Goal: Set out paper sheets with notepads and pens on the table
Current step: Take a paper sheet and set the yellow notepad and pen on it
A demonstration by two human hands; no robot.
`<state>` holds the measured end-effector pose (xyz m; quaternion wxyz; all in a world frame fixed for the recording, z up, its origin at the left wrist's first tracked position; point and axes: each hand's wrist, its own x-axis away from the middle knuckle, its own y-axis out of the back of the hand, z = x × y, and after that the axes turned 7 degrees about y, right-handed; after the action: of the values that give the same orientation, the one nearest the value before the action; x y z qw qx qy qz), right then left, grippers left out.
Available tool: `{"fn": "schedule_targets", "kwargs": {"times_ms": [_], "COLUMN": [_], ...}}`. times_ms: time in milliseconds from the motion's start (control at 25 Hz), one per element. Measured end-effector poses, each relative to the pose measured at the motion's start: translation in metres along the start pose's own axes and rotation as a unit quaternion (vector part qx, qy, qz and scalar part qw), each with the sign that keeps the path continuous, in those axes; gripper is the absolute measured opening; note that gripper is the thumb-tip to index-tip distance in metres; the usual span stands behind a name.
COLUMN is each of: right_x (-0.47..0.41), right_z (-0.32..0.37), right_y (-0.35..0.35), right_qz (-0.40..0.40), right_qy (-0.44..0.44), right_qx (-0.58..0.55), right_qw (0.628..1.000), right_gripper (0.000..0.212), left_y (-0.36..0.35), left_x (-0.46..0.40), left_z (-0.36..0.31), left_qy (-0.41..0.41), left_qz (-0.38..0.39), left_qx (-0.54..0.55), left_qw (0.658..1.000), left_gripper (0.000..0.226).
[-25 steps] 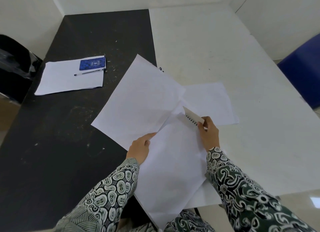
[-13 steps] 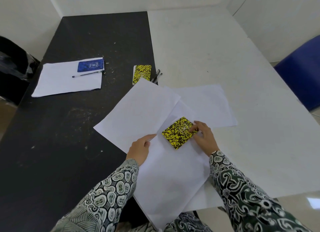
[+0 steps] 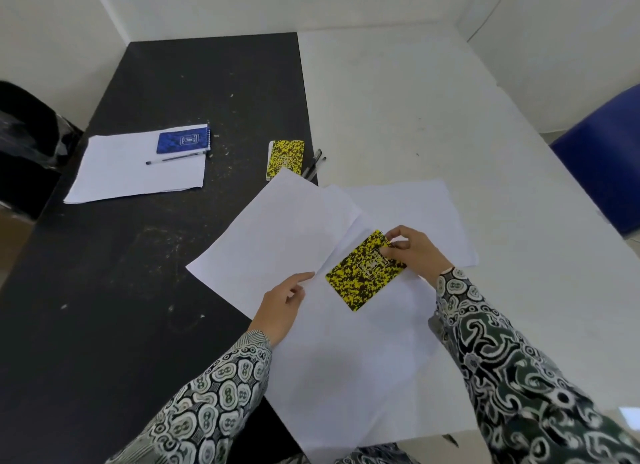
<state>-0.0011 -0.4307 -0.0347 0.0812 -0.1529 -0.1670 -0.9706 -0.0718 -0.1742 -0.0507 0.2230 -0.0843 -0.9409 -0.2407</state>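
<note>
1. Since half a second ago the yellow-and-black notepad (image 3: 365,271) has turned on the near paper sheet (image 3: 349,359), and a second ago only its spiral edge showed from under a lifted sheet
2. Now that notepad lies flat on the near paper sheet, cover up, set at a slant with its far corner under the right hand (image 3: 415,252)
3. Right hand's grip: thumb and fingers are curled and pinch the notepad's far corner
4. Left hand (image 3: 282,304) rests on the left edge of the same sheet, thumb stretched forward over the paper; its grip on the sheet is narrow, though whether the fingers curl under the edge cannot be told
5. A second sheet (image 3: 277,228) lies partly under the near one and reaches left onto the black desk (image 3: 138,290); a third sheet (image 3: 415,207) lies behind the right hand on the white desk (image 3: 433,117)
6. Far left on the black desk a separate sheet (image 3: 131,172) carries a blue notepad (image 3: 183,141) at its far right corner and a pen (image 3: 175,159) just below it
7. Another yellow-and-black notepad (image 3: 285,158) lies at the black desk's right edge, just beyond the second sheet, with two dark pens (image 3: 313,167) beside it at the seam of the two desks
8. Both forearms wear patterned sleeves (image 3: 207,411)
9. A blue chair (image 3: 606,158) stands at the right, and a black object (image 3: 24,134) at the far left
</note>
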Motion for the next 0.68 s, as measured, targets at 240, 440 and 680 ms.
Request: {"fn": "schedule_targets", "kwargs": {"times_ms": [240, 440, 680], "right_x": [-0.01, -0.045, -0.142], "right_z": [0.067, 0.118, 0.113], "right_y": [0.005, -0.023, -0.055], "right_qz": [0.056, 0.172, 0.136], "right_qy": [0.102, 0.177, 0.119], "right_qx": [-0.02, 0.003, 0.033], "right_qw": [0.993, 0.969, 0.983], "right_gripper": [0.015, 0.017, 0.01], "left_y": [0.028, 0.057, 0.083], "left_x": [-0.013, -0.046, -0.088], "left_z": [-0.06, -0.098, -0.073], "left_qy": [-0.076, -0.031, 0.031], "left_qz": [-0.076, -0.002, -0.116], "left_qx": [0.052, 0.062, 0.094], "left_qw": [0.993, 0.998, 0.988], "left_gripper": [0.033, 0.053, 0.031]}}
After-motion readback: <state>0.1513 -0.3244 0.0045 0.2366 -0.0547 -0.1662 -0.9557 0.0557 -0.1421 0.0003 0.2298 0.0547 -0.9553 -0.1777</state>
